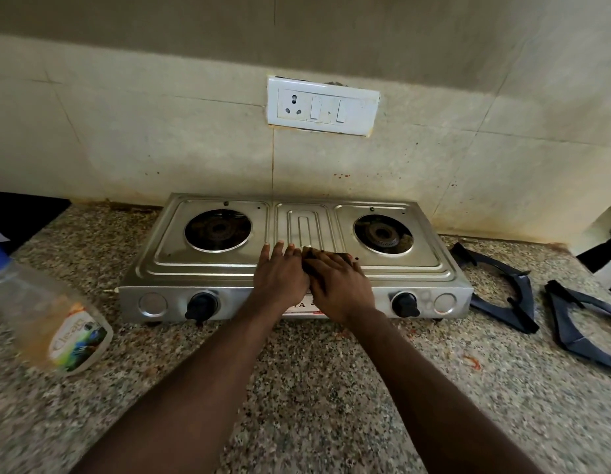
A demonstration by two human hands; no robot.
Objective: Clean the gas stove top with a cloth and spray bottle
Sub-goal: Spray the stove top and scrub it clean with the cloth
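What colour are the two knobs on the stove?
Black: the left knob and right knob on the stove front, clearest in the head view.

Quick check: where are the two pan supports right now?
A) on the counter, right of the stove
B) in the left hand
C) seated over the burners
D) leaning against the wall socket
A: both pan supports lie on the counter right of the stove, and the burners are bare.

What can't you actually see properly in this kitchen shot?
Head view only.
Cloth: mostly hidden under the right hand.
Front label: behind the left hand and right hand.
Spray bottle: blurred, top cut by left edge.
Outer pan support: cut by right edge.
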